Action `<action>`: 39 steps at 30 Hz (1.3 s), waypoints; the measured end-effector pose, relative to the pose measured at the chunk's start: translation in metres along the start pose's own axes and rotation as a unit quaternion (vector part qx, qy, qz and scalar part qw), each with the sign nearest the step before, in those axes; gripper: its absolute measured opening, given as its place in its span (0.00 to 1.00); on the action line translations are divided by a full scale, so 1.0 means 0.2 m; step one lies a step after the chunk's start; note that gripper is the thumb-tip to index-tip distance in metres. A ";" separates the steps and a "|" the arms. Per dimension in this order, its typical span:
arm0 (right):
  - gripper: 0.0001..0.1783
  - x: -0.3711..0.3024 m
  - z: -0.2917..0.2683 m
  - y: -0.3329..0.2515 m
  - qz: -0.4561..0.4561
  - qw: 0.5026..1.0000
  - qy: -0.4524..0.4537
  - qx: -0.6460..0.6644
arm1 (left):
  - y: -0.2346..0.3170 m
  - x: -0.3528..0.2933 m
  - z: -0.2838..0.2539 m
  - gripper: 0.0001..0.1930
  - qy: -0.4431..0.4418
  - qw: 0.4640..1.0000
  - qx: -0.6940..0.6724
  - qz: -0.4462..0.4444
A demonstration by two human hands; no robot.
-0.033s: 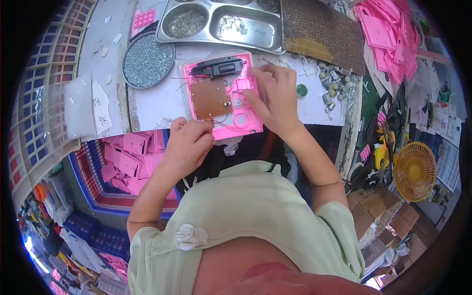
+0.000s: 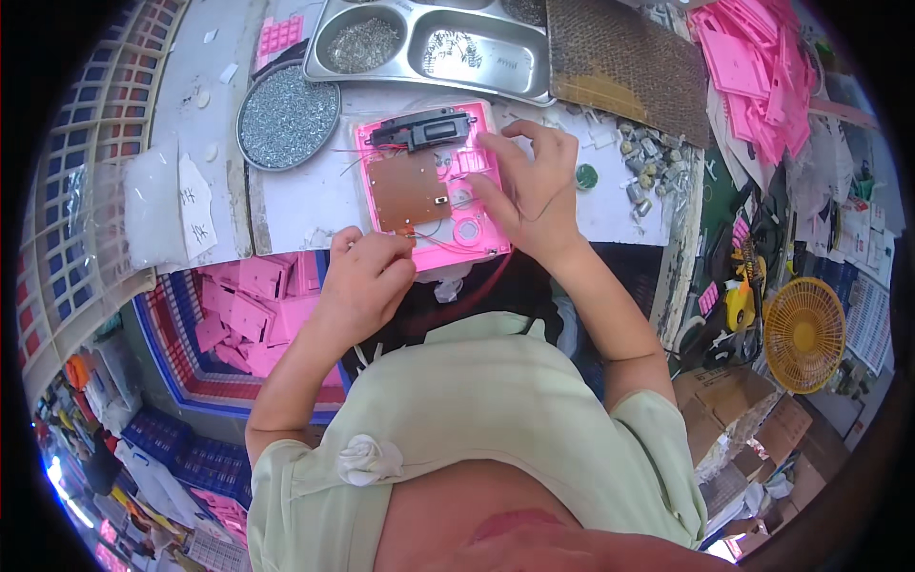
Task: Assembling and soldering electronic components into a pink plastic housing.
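A pink plastic casing (image 2: 435,254) lies near the table's front edge. Inside it are a brown circuit board (image 2: 405,191), a black module (image 2: 424,130) along the far side, and thin wires. My left hand (image 2: 367,275) is closed at the casing's near left corner, fingers curled against it beside a red wire (image 2: 434,244); the fingertips are partly hidden. Over the casing's right side, my right hand (image 2: 536,191) is open, thumb and forefinger apart. A thin dark wire (image 2: 549,206) crosses the back of that hand.
Behind stand a metal compartment tray (image 2: 481,80) of small parts and a round dish (image 2: 288,116) of grey bits. Small metal cylinders (image 2: 640,164) lie right, below a brown textured board (image 2: 624,71). A blue-and-red crate (image 2: 181,334) of pink pieces sits lower left.
The thin wire now shows across the back of my right hand. Its fingers have shifted slightly; my left hand stays at the casing's corner.
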State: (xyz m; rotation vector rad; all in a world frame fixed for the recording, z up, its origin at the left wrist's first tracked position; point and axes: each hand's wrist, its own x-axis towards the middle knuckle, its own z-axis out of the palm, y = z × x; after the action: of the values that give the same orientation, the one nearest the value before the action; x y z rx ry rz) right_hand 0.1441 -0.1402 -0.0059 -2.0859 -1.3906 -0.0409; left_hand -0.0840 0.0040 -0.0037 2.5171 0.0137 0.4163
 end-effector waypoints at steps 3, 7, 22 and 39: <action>0.25 0.04 0.06 0.06 -0.027 1.000 -0.003 -0.011 | -0.02 0.02 0.00 0.11 -0.025 1.000 0.004 -0.005; 0.22 0.06 0.04 0.06 -0.043 0.999 -0.003 0.010 | -0.05 0.07 -0.02 0.12 -0.059 0.998 -0.014 -0.005; 0.29 -0.05 -0.14 -0.08 -0.137 0.962 -0.166 0.168 | 0.06 0.14 0.05 0.12 -0.045 0.992 -0.022 0.112; 0.18 -0.14 0.17 -0.35 -0.161 0.979 -0.111 0.065 | 0.03 -0.20 -0.05 0.08 -0.194 0.963 -0.140 -0.124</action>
State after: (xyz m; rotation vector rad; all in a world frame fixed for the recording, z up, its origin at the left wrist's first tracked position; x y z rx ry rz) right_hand 0.0616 -0.1283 -0.0105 -1.7826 -1.8049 0.1518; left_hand -0.1266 0.0001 -0.0033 2.2387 0.1084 -0.1690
